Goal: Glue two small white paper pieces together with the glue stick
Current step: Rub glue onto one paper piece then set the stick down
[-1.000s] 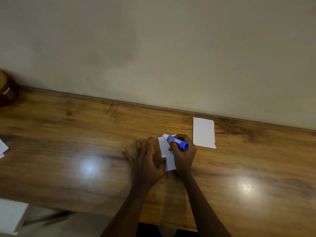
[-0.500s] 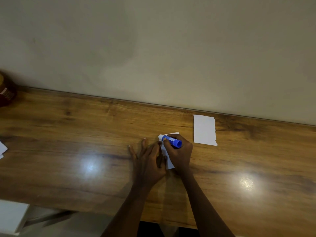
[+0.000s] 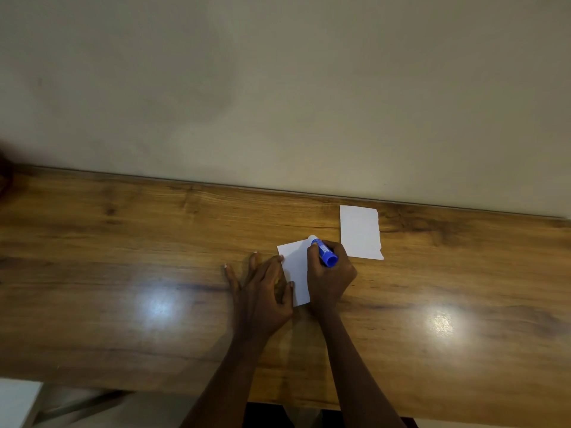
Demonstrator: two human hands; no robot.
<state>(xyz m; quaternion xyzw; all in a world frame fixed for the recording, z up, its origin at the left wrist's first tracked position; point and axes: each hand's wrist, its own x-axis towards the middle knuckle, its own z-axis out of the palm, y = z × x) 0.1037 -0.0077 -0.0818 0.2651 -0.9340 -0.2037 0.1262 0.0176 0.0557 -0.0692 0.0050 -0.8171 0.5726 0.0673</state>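
Gripping the glue stick (image 3: 323,252) in my right hand (image 3: 330,278), I am keeping my fingers wrapped tight around its blue barrel while my left hand (image 3: 262,291) is lying flat and open, holding nothing, with its fingertips pressing on the left edge of the nearer paper piece (image 3: 295,270). I am working on a wide wooden table (image 3: 123,257) that is running along a plain wall (image 3: 278,88), and both papers are lying flat on it. I am holding the stick tilted, its long axis running from the blue base near my knuckles up and to the left toward the white tip, and that tip is resting at the far edge of the nearer piece; whether it is actually touching the paper I cannot tell. The second paper piece (image 3: 360,231) is lying just beyond and to the right of my right hand, close to the wall, apart from the first piece and untouched. I am judging that the gluing is under way and the joining is not yet done. Since the second piece is sitting on my right side, my right hand is the nearer one, but it is occupied with the stick, so I would be freeing it or reaching across with my left.
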